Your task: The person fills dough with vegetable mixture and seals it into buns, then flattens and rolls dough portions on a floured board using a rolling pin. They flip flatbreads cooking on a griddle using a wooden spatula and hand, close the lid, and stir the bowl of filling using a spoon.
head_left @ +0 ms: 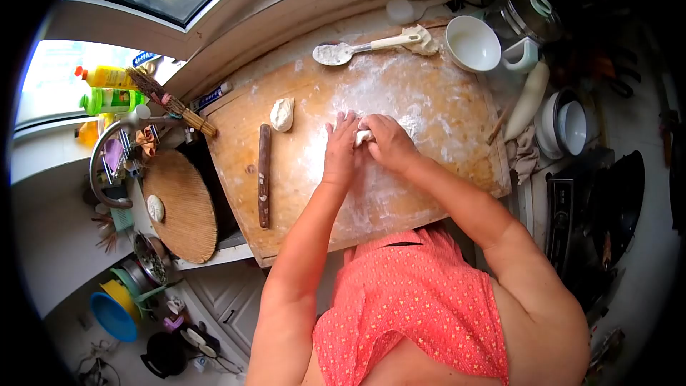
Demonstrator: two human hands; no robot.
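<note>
A small piece of white dough (pixel 363 137) lies between my hands on the floured wooden board (pixel 300 164). My right hand (pixel 389 144) curls its fingers around the dough from the right. Against the dough's left side rests my left hand (pixel 343 144), its fingers stretched out over the board. The dough's underside is hidden by my hands. To the left, another dough lump (pixel 282 114) sits above a dark rolling pin (pixel 264 175) that has flour marks on it. A large spoon (pixel 333 53) with flour in its bowl lies along the board's far edge, its handle by a dough scrap (pixel 421 41).
A white bowl (pixel 473 43) stands at the board's far right corner, near a glass pot (pixel 532 14). On the left, a round woven mat (pixel 182 204) carries a flat dough piece (pixel 155 208) beside the faucet (pixel 100 164). A straw brush (pixel 171 104) leans over the board's left corner.
</note>
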